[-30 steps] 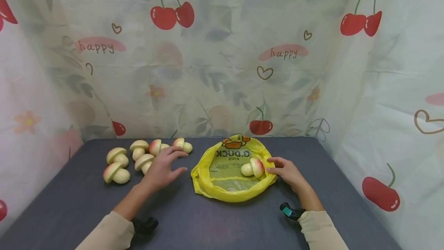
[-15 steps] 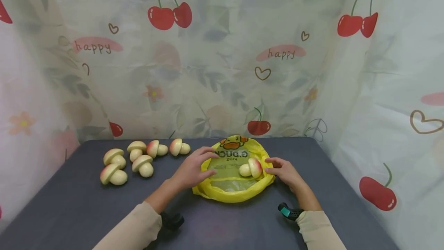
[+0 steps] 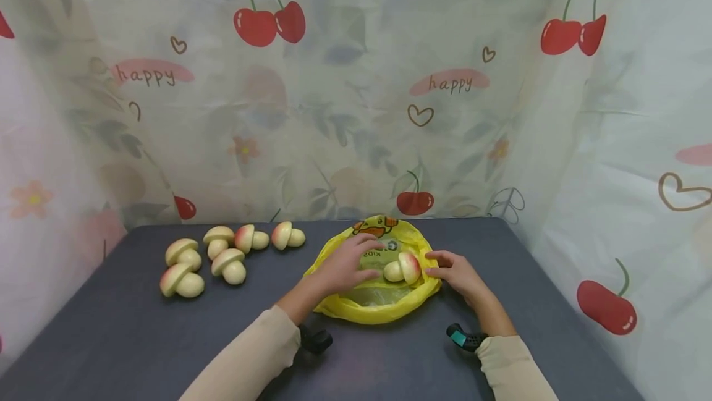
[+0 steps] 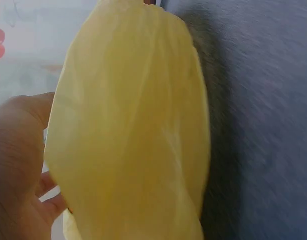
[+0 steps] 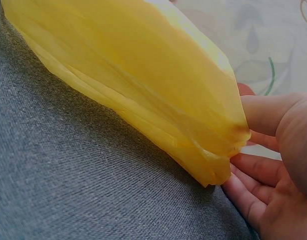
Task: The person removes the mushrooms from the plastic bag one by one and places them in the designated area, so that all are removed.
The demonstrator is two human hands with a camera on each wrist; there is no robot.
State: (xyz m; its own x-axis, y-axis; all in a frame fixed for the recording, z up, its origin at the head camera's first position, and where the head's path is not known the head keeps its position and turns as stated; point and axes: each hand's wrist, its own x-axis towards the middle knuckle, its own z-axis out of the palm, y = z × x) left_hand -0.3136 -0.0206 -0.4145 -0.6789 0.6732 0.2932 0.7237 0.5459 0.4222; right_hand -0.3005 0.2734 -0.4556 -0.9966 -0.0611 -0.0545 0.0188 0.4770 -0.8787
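Observation:
A yellow plastic bag, printed with a duck, lies with its mouth spread wide on the dark table. One toy mushroom with a cream stem and pink-tinged cap rests inside, towards the right. My left hand hangs over the bag's left part, thumb and fingers apart, a short way left of that mushroom. At the right rim, my right hand holds the bag's edge between thumb and fingers. In the left wrist view, the bag's wall hides part of the left hand.
Several similar toy mushrooms lie grouped at the back left of the dark table. A cherry-patterned curtain closes off the back and both sides.
My left hand has moved right, from beside the mushroom group to over the bag's opening, carrying nothing visible. The right hand has stayed at the bag's right rim.

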